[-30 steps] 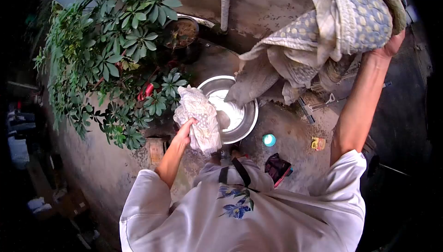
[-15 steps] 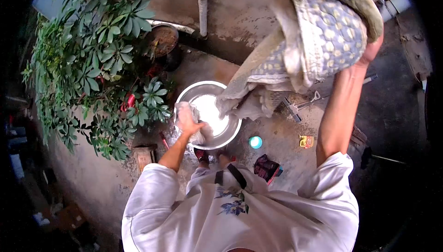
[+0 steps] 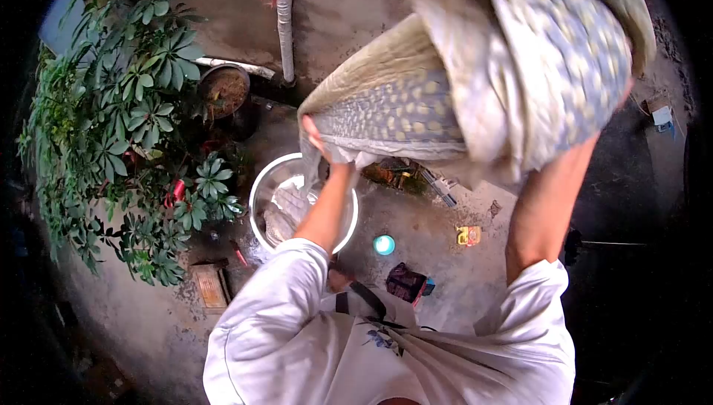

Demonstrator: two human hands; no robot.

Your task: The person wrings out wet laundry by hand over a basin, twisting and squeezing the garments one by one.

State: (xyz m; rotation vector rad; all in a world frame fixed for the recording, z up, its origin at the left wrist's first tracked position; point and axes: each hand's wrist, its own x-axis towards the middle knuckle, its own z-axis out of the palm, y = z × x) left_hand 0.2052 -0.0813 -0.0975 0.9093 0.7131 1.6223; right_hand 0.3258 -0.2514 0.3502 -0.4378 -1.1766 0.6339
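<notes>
A large grey-blue cloth with cream spots and a pale border (image 3: pixel 401 108) hangs stretched between my two hands, its right part bunched and blurred by motion. My left hand (image 3: pixel 321 141) grips its lower left edge, with the fingers partly behind the fabric. My right hand (image 3: pixel 622 99) is raised at the upper right and holds the bunched part; most of its fingers are hidden by the cloth. Under my left forearm stands a round metal basin (image 3: pixel 258 216), and a wet greyish cloth (image 3: pixel 279 225) lies inside it.
Leafy plants (image 3: pixel 111 130) fill the left side, beside a soil-filled pot (image 3: pixel 225 92). A wrapped pipe with a red-covered tap (image 3: pixel 285 30) rises behind. A turquoise-rimmed tub (image 3: pixel 384 245), a yellow packet (image 3: pixel 468 236) and a dark bag (image 3: pixel 405 283) lie on the concrete floor.
My left hand has left the cloth in the basin, moved up and taken hold of the spotted cloth's edge. The spotted cloth is now spread wider, and my right hand is farther right.
</notes>
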